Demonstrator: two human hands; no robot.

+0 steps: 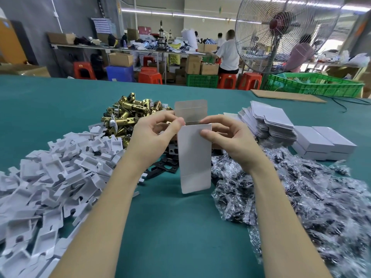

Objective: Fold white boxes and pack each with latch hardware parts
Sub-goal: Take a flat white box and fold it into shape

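Fingers of both hands, left (152,133) and right (226,135), pinch smooth, flat-sided white cardboard box (194,157)

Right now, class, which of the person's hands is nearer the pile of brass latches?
Left. The left hand sits just right of the brass latches, nearly overlapping them; the right hand is farther right, beyond the white box.

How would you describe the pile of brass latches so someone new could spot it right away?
Start at the green table and look just beyond the left hand. The brass latches are heaped there, behind the white plastic trays. They are the only shiny gold metal on the table; the piles around them are white or black.
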